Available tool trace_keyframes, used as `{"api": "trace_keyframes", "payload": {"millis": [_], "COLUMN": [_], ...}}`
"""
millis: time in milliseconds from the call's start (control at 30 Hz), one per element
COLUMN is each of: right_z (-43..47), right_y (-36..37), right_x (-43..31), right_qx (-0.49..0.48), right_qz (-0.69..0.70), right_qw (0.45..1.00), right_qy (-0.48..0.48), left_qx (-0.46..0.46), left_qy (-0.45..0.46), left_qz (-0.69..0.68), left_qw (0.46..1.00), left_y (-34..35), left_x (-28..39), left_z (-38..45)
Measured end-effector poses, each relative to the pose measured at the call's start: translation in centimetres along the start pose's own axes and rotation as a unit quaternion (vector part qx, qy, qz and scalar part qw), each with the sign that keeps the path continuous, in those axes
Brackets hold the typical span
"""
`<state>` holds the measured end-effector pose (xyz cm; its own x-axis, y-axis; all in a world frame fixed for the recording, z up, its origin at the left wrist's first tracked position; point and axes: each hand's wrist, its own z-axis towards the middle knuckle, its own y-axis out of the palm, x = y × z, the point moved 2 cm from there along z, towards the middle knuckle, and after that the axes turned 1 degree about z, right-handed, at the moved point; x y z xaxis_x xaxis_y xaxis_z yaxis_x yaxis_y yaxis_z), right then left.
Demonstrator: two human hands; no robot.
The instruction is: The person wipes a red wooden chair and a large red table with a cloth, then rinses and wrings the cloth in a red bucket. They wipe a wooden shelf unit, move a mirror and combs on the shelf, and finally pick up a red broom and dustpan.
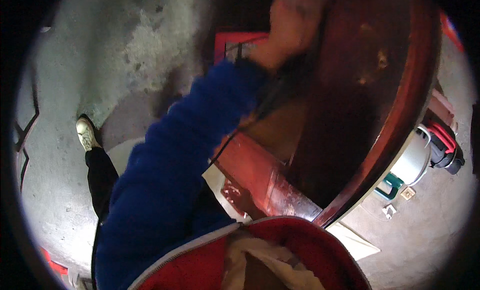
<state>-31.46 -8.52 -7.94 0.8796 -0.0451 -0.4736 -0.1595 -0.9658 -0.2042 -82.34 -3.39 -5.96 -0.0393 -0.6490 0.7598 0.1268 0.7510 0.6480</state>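
Note:
My left arm, in a blue sleeve, reaches up across the view. My left hand (290,31) is blurred at the top, against the left side of a large dark reddish-brown wooden piece (348,76), probably furniture. Its fingers are lost in shadow, so I cannot tell whether they grip it. A glossy curved rim (407,87) runs down the right side of this piece. Beneath my forearm, a red-brown wooden board (251,170) slants toward my body, worn pale at its lower end. A thin black cord (227,141) passes by the sleeve. My right hand is out of view.
Past the curved rim stand a white bucket (410,162), a red-handled dark object (442,138) and a green handled object (390,186). A small square block (408,192) and a pale sheet (352,240) lie on the concrete floor (157,38). My shoe (87,134) is at left.

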Motion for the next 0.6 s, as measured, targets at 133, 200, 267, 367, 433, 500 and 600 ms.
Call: {"api": "trace_keyframes", "payload": {"millis": [133,200,267,367,433,500,600], "right_z": [1.8,1.4,1.5,1.3,1.0,0.5,-0.2], "right_y": [0.9,1.1,2.1,2.4,2.2,1.8,1.4], "right_x": [-3.6,-5.9,-9.4,-12.6,-12.6,-11.1,-8.1], "right_qx": [-0.018,-0.002,-0.017,-0.006,-0.012,0.004,0.015], "right_qz": [-0.201,-0.124,-0.154,-0.144,-0.100,-0.040,0.009], "right_qw": [0.966,0.985,0.985,0.986,0.992,0.997,1.000], "right_qy": [-0.159,0.120,0.078,0.083,0.071,0.072,0.021], "left_qx": [0.105,0.038,-0.010,0.059,0.090,0.045,0.035], "left_qy": [-0.125,-0.196,-0.178,-0.099,0.071,0.083,0.099], "left_qz": [-0.693,-0.419,-0.062,-0.013,0.264,0.161,0.035], "left_qw": [0.702,0.886,0.982,0.993,0.958,0.982,0.994], "left_y": [2.4,0.0,-3.0,-4.5,-5.5,-5.7,-4.1], "left_x": [0.8,1.7,2.6,3.4,4.6,5.1,4.9], "left_z": [-6.5,-9.9,-9.0,0.3,8.6,14.1,14.3]}}
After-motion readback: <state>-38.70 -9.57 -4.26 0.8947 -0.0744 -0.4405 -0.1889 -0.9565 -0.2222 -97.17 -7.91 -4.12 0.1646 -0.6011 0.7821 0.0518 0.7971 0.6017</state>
